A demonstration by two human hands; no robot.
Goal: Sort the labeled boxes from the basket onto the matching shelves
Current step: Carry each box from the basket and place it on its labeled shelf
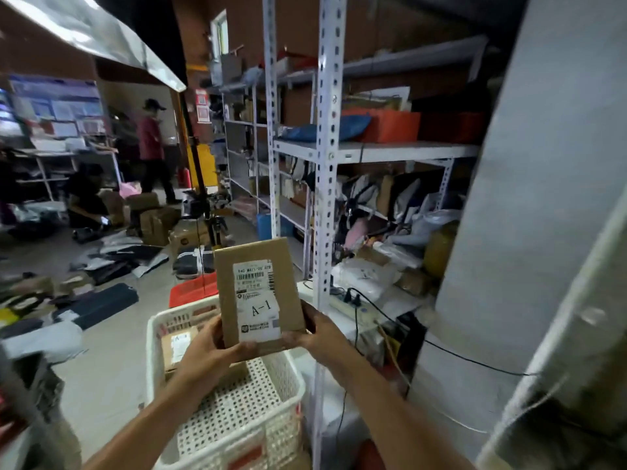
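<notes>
I hold a flat brown cardboard box [258, 266] upright above the white perforated basket [237, 432]; its white label reads A-1. My left hand [212, 354] grips the box's lower left corner and my right hand [317, 330] grips its lower right edge. Another labeled brown box [176, 347] lies inside the basket at its far left, partly hidden by my left hand. A white metal shelving unit [325, 154] stands just right of the box, its boards crowded with bags and parcels.
A red crate [191, 290] sits on the floor beyond the basket. Parcels and dark bags litter the floor at left, where two people work among cardboard boxes. A power strip with a black cable [353, 301] lies by the shelf post. A grey wrapped column [529, 232] fills the right.
</notes>
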